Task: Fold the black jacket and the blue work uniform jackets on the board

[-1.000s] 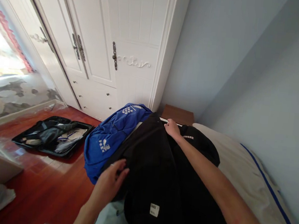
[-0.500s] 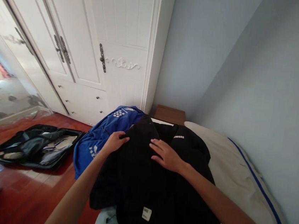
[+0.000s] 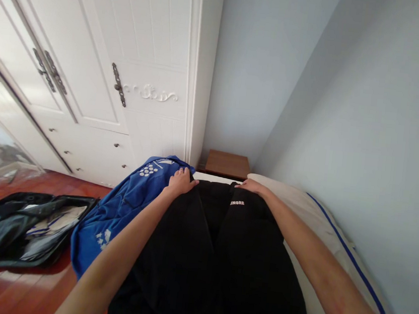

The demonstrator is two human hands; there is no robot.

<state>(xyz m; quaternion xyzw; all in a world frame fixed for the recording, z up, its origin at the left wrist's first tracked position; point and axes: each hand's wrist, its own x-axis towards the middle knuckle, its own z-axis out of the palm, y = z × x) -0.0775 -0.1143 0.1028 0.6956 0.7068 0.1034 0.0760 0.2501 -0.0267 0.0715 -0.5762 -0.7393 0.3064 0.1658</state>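
**Right in front of me: black garment (image 3: 254, 261), both hands on it**

Up at its far edge, the left hand (image 3: 181, 181) has its fingers clamped on the left shoulder, forearm running along the side next to a blue garment (image 3: 122, 203). Right hand (image 3: 253, 186) has the other shoulder, fingers pinched on the cloth just above some white lettering (image 3: 237, 203). The black one's spread out flat-ish, front panels meeting down low, with cream fabric (image 3: 309, 237) on its right. There's a brown wooden top (image 3: 227, 164) beyond it, plus an open suitcase (image 3: 60, 249) on the red floor (image 3: 23, 292) off left, near the white wardrobe (image 3: 158, 36).
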